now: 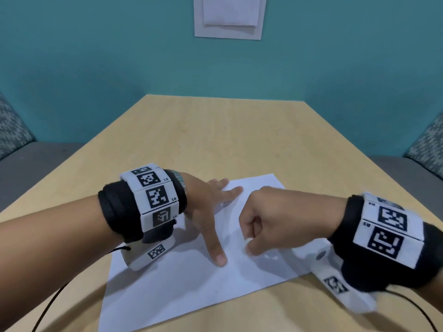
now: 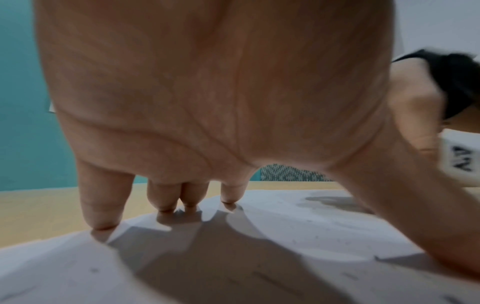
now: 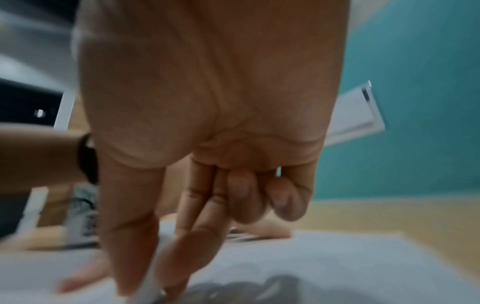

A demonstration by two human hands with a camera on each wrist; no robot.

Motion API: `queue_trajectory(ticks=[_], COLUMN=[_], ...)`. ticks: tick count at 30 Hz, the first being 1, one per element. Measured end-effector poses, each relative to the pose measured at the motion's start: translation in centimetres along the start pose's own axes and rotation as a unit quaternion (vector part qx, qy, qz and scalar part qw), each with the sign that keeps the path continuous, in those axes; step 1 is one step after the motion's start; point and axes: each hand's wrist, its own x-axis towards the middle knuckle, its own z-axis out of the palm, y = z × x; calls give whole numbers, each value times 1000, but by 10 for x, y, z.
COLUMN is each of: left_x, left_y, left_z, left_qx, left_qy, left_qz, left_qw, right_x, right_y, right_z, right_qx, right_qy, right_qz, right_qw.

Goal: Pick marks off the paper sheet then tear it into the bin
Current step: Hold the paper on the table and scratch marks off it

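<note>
A white paper sheet (image 1: pixel 191 283) lies flat on the wooden table (image 1: pixel 215 140). My left hand (image 1: pixel 206 212) rests on its far left part, fingers spread and straight, and the thumb (image 1: pixel 217 252) presses mid-sheet. In the left wrist view the fingertips (image 2: pixel 103 224) touch the paper (image 2: pixel 285 236), which carries faint grey specks (image 2: pixel 309 221). My right hand (image 1: pixel 249 245) hovers low over the sheet's right half, fingers curled. It pinches a small white object (image 3: pixel 149 288) between thumb and forefinger, tip down at the paper (image 3: pixel 337 257). No bin is in view.
A white framed panel (image 1: pixel 230 17) hangs on the teal wall behind the table. Patterned cushions sit at the far left (image 1: pixel 12 130) and far right (image 1: pixel 426 144). Black cables (image 1: pixel 48 305) trail from both wrist units over the table's near edge.
</note>
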Motion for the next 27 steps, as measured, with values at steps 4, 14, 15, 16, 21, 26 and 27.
queue_trajectory(ticks=[4,14,15,16,21,26,27], left_x=[0,-4,-4,-3,-4,-6,-6], left_y=[-1,2,3,2,1,1,1], left_z=[-1,-1,-1,-1,-1,-1,-1], left_qx=[-5,-6,-9,-11,-10,-17,-21], left_qy=[-6,-4,-3,-2,-6,-7,-7], left_qz=[-5,-4,-2,1,0,2,1], left_qw=[1000,1000,1000,1000,1000,1000,1000], right_x=[6,6,5,2,0,-1,-5], right_y=[21,23,18,10,17,22,15], right_z=[-9,-10,-7,-2,-7,-4,1], right_qx=[-52,-32,-35,-34,-15,-7,20], right_qy=[90,81,81,69,39,68,35], right_qz=[59,67,54,34,48,53,35], right_qw=[993,994,995,996,998,996,999])
